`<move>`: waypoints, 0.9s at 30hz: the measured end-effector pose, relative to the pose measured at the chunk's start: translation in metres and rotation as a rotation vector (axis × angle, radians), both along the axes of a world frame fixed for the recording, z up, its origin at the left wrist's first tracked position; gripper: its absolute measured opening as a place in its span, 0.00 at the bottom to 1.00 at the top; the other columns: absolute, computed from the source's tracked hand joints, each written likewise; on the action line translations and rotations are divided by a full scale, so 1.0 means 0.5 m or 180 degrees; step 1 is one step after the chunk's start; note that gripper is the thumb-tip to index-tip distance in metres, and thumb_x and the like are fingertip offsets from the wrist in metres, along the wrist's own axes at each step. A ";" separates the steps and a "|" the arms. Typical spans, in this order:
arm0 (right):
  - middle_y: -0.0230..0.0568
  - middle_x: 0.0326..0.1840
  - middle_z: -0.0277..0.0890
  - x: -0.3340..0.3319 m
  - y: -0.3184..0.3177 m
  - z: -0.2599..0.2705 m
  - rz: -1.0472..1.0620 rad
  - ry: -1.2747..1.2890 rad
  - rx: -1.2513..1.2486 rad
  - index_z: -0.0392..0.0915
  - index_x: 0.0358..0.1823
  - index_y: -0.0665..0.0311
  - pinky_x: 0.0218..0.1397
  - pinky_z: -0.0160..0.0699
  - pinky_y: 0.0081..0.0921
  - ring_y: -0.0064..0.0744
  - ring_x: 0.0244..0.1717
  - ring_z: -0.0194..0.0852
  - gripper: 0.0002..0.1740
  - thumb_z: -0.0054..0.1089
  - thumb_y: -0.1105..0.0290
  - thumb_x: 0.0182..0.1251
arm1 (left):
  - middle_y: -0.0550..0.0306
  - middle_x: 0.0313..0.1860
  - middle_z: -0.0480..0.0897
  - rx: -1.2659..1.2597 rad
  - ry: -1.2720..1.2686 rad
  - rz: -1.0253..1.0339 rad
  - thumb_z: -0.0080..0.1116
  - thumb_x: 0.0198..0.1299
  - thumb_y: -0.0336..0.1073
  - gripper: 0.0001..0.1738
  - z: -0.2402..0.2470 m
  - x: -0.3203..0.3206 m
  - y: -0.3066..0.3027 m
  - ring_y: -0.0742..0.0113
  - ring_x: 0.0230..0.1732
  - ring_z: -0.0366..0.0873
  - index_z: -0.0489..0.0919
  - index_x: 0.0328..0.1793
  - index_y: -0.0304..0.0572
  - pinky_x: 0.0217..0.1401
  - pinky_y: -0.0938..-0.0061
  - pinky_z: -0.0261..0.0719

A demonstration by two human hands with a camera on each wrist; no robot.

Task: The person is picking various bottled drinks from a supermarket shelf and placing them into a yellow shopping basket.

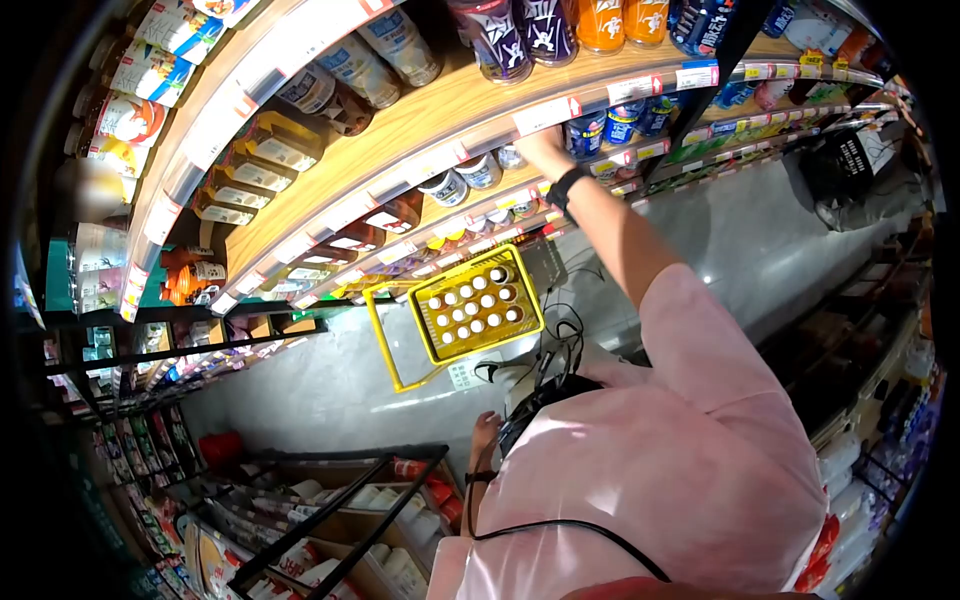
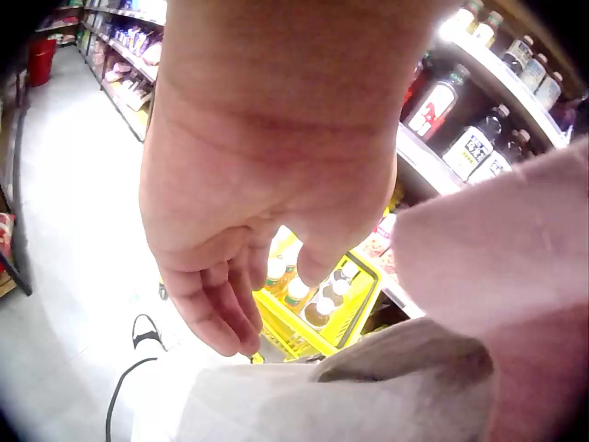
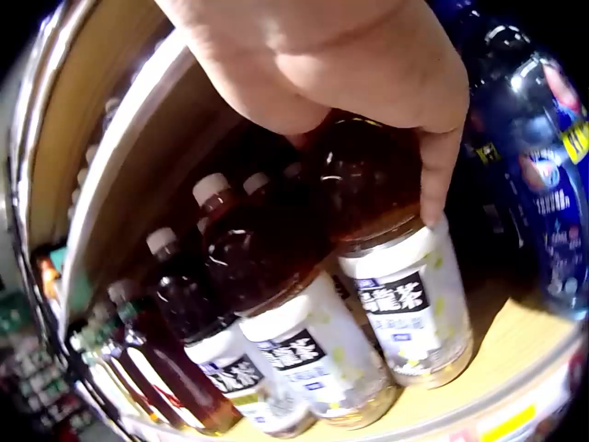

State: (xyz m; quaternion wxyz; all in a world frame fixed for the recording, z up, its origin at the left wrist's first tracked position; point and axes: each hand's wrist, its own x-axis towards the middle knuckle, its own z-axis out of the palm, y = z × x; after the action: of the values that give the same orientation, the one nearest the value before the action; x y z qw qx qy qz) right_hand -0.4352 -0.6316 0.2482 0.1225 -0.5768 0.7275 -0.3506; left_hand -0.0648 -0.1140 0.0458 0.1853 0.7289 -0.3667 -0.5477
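In the right wrist view, my right hand [image 3: 340,69] reaches onto a shelf and grips a dark tea bottle [image 3: 405,304] around its upper part, fingers down one side. The bottle has a white label with black characters and stands upright on the wooden board. Matching tea bottles [image 3: 313,359] stand beside it, and a blue cola bottle [image 3: 548,184] is on the other side. My left hand [image 2: 267,212] hangs low by my body with loosely curled fingers and holds nothing. Beyond it in the left wrist view, a yellow basket [image 2: 370,299] contains several white-capped bottles [image 2: 319,308].
The basket with its raised handle [image 1: 380,340] stands on the grey floor [image 1: 690,250] below the drink shelves. Purple bottles [image 1: 500,45] line the shelf above my right hand. Behind the basket are a black-framed display [image 1: 400,500] and a red bucket [image 1: 222,450].
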 end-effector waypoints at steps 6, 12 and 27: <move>0.53 0.53 0.80 0.004 -0.036 -0.035 0.0483 0.0887 -0.0431 0.81 0.48 0.61 0.62 0.69 0.46 0.55 0.57 0.74 0.22 0.51 0.52 0.64 | 0.54 0.37 0.85 0.0353 0.0403 0.0358 0.55 0.66 0.44 0.21 0.028 0.006 -0.003 0.66 0.35 0.81 0.78 0.57 0.36 0.38 0.73 0.79; 0.57 0.60 0.75 -0.030 -0.047 -0.002 0.1280 0.0552 0.0781 0.78 0.55 0.60 0.67 0.66 0.45 0.57 0.64 0.69 0.27 0.50 0.48 0.66 | 0.53 0.36 0.82 0.0697 -0.0084 -0.0020 0.55 0.66 0.48 0.23 0.093 0.019 0.031 0.65 0.33 0.81 0.78 0.55 0.36 0.31 0.70 0.82; 0.45 0.62 0.76 -0.018 -0.129 -0.206 0.0591 0.0737 0.0255 0.78 0.58 0.55 0.67 0.65 0.43 0.49 0.64 0.71 0.30 0.46 0.43 0.64 | 0.48 0.38 0.82 0.0654 0.0984 0.0920 0.53 0.68 0.45 0.21 0.041 0.023 0.029 0.59 0.36 0.84 0.75 0.58 0.38 0.35 0.64 0.86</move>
State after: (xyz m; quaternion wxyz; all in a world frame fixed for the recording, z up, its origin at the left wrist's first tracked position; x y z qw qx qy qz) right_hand -0.4440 -0.6960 0.1450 0.0926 -0.6728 0.6937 -0.2397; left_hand -0.0533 -0.0995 0.0664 0.2406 0.6963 -0.1681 -0.6550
